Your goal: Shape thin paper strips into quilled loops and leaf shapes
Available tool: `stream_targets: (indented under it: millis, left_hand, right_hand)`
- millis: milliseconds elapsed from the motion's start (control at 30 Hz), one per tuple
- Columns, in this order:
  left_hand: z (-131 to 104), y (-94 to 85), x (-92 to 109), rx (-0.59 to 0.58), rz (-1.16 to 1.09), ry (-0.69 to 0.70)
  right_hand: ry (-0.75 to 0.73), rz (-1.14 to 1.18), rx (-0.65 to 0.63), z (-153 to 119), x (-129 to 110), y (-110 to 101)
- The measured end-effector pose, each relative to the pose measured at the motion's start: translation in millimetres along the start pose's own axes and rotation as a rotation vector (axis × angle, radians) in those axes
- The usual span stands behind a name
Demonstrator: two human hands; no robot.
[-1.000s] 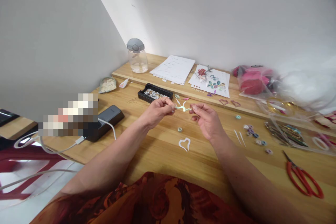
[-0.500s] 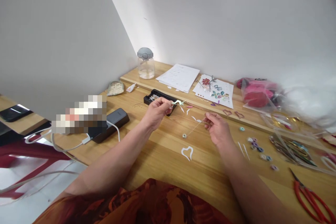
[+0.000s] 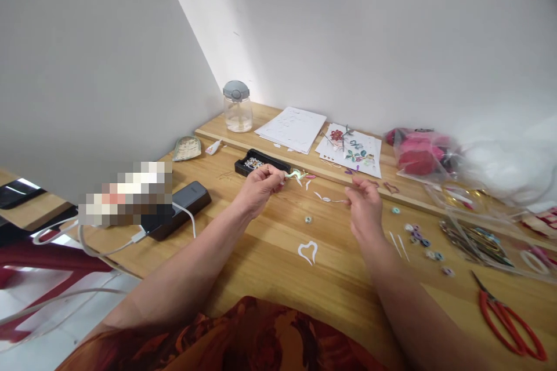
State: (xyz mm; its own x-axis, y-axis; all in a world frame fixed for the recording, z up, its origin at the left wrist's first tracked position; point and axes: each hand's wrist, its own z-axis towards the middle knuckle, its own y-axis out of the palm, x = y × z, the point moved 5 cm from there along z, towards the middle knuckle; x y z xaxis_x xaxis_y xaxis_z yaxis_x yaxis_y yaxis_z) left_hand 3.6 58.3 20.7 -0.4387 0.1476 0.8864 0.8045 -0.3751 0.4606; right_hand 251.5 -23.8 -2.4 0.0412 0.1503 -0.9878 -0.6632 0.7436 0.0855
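And here at the centre of the frame, the left hand (image 3: 261, 188) has its fingers (image 3: 277, 175) pinched narrow on a pale green piece (image 3: 296, 175), which pokes out to the right! Across the gap, the right hand (image 3: 365, 208) curls its fingers beside a thin pale strand (image 3: 336, 201); whether they grip it, I can't tell. Below on the tabletop (image 3: 261, 261): 1 small spool (image 3: 308, 219) and 1 white heart cutout (image 3: 301, 250). Red-handled scissors (image 3: 491, 300) lie lower right, 2 white strips (image 3: 395, 244) right of centre. Left of centre, a dark block (image 3: 191, 192) bears lettering too tiny to read; upper-centre sheets (image 3: 293, 126) carry illegible marks.
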Motion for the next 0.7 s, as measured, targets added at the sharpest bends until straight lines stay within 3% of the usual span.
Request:
stream_targets:
  millis: [67,133,233,333,533,700]
  left_hand:
    - [-0.2,0.1,-1.8,-0.002,0.016,0.010]
    - [-0.7,1.2,-3.6,-0.013,0.042,0.026]
    - [-2.2,4.4,-4.8,-0.043,0.104,0.060]
    - [-3.6,6.4,-3.5,-0.046,0.167,0.104]
    - [-4.3,7.4,-3.4,-0.043,0.184,0.094]
    - [-5.5,10.1,-4.0,-0.097,0.160,0.061]
  right_hand:
    - [-0.098,-0.020,-0.082,-11.1,-11.6,9.2]
    - [-0.115,0.011,-0.243,-27.3,-21.7,23.7]
    - [0.025,0.103,-0.541,-54.4,-27.1,46.7]
    - [0.181,0.087,-0.704,-71.3,-24.2,57.3]
    - [0.160,0.055,-0.586,-61.0,-26.9,47.6]
    - [0.231,0.062,-0.525,-54.2,-20.7,44.7]
